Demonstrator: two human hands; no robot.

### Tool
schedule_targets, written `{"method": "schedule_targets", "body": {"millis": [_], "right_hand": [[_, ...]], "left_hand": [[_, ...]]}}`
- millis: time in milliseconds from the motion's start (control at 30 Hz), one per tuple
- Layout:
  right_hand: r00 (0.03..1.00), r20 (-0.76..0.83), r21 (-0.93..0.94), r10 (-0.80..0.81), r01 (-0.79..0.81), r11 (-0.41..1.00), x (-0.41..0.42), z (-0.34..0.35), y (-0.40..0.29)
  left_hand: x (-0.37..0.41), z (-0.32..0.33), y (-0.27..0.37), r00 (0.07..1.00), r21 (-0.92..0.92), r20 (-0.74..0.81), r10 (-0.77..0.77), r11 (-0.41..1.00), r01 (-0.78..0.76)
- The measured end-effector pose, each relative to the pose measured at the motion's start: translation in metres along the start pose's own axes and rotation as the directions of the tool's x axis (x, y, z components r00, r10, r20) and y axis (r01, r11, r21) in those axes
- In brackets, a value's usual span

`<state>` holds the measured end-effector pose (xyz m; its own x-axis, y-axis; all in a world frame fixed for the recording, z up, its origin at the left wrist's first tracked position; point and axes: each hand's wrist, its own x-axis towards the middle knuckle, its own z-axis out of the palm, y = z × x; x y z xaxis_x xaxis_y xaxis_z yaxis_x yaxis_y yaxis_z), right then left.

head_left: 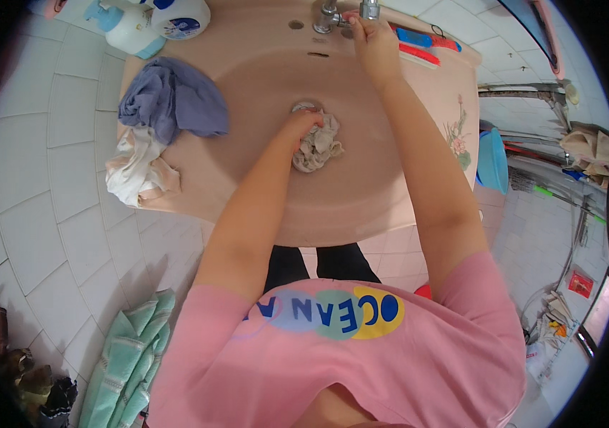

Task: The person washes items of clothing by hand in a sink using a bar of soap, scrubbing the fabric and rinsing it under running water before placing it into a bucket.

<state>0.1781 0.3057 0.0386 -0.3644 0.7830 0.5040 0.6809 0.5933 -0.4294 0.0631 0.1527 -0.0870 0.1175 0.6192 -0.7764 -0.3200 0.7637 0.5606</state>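
Observation:
Down in the basin of a pink washbasin [336,214], my left hand [304,127] grips a crumpled wet pale cloth [317,147] beside the metal drain [304,107]. My right hand [376,45] is up at the chrome faucet [330,18], its fingers closed around the tap's handle area. No stream of water can be made out below the spout. On the basin's left ledge lie a bunched blue-grey cloth [176,99] and a white and peach cloth [138,168], touching each other.
Two pump bottles, a white and blue one [133,29] and another white one [184,18], stand at the back left. Red and blue scrub brushes [422,45] lie at the back right. A blue plastic basin [492,160] is beyond the right edge. A green towel [127,364] hangs lower left.

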Motion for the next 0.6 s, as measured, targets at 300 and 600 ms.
{"method": "schedule_targets", "body": {"millis": [300, 600], "right_hand": [[0.863, 0.157, 0.506, 0.479, -0.487, 0.712, -0.12, 0.014, -0.023], [0.31, 0.851, 0.274, 0.424, -0.951, 0.147, -0.138, -0.004, -0.022]], "left_hand": [[-0.031, 0.023, -0.014, 0.99, -0.741, 0.122, -0.072, 0.657, 0.139], [-0.07, 0.023, -0.007, 0.964, -0.8, 0.214, 0.155, 0.594, 0.082]]}}
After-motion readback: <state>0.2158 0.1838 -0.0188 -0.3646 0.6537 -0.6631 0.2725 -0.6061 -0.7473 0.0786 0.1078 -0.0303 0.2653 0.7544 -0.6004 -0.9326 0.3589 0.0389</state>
